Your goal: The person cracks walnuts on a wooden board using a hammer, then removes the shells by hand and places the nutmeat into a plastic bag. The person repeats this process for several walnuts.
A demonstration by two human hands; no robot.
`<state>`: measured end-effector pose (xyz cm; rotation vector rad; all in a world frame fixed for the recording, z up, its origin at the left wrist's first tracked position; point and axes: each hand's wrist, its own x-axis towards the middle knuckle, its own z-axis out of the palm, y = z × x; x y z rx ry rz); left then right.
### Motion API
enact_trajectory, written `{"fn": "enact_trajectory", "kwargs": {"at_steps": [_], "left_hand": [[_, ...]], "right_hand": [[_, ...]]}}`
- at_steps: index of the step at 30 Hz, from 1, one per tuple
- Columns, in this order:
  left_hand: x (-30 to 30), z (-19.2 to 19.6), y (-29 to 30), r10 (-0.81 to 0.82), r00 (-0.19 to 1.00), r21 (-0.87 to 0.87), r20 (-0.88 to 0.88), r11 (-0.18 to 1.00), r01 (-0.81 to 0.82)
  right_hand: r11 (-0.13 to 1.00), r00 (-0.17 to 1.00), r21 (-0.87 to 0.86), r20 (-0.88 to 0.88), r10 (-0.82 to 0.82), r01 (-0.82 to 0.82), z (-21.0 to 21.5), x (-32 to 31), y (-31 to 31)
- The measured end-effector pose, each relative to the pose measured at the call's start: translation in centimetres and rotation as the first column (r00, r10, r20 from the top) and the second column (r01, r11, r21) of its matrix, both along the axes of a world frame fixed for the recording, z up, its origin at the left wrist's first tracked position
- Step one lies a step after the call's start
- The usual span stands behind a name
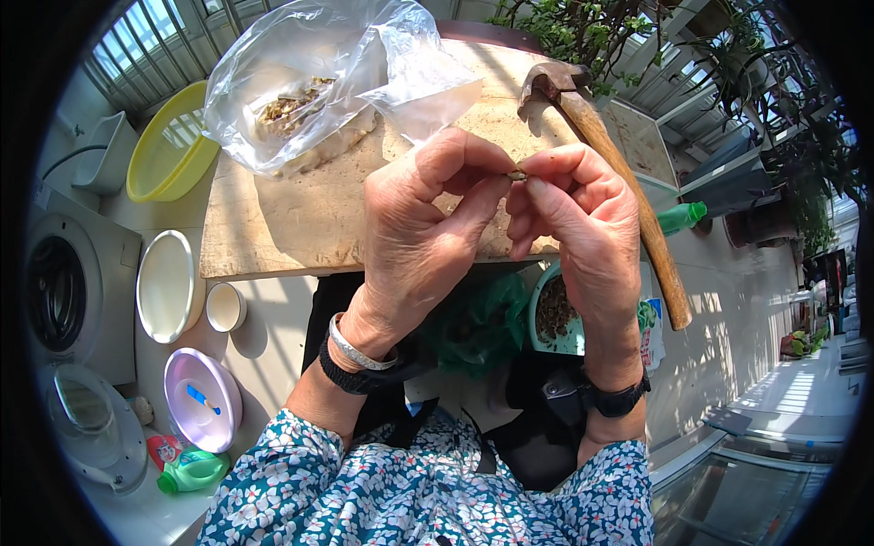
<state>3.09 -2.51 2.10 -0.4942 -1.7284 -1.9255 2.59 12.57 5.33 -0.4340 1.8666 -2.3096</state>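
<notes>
My left hand [432, 205] and my right hand [583, 196] meet above the front part of a wooden board [273, 223]. Between both thumbs and forefingers I pinch a small brownish-green piece [517, 175], too small to name more exactly. On the board's left side lies a clear plastic bag [328, 55], its mouth spread, with dried yellowish-brown bits [293, 109] inside. A claw hammer [605, 146] rests at the board's right, its wooden handle pointing toward me. Below my right hand, a pale green basin [543, 338] holds dark brown bits, partly hidden by my wrist.
Left on the floor stand a yellow basin [146, 159], a white basin [146, 296], a small cup [226, 308] and a purple basin [228, 428]. Beyond them is a washing machine [105, 264]. A green bag [482, 332] hangs below the board. Potted plants [592, 41] stand behind.
</notes>
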Motion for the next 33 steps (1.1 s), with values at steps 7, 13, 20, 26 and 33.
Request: {"fn": "enact_trajectory", "kwargs": {"at_steps": [7,13,20,26,33], "left_hand": [[0.5,0.4,-0.3,-0.207,0.972,0.155,0.109,0.97,0.189],[0.3,0.4,-0.7,-0.364,0.905,0.297,0.218,0.909,0.294],[0.4,0.4,-0.7,-0.398,0.883,0.324,0.248,0.893,0.311],[0.4,0.2,-0.3,-0.335,0.917,0.28,0.216,0.921,0.271],[0.4,0.2,0.1,-0.184,0.965,0.132,0.185,0.978,0.161]], "right_hand": [[0.994,0.994,-0.034,0.001,0.108,-0.108,0.2,-0.3,0.7],[0.999,0.988,0.005,-0.145,-0.052,0.053,-0.2,0.5,-0.1],[0.989,0.972,0.064,-0.202,-0.121,0.136,-0.4,0.7,-0.9],[0.975,0.964,0.142,-0.229,-0.138,0.173,-0.4,0.9,-1.1],[0.958,0.95,0.187,-0.265,-0.163,0.216,-0.5,1.1,-1.2]]}}
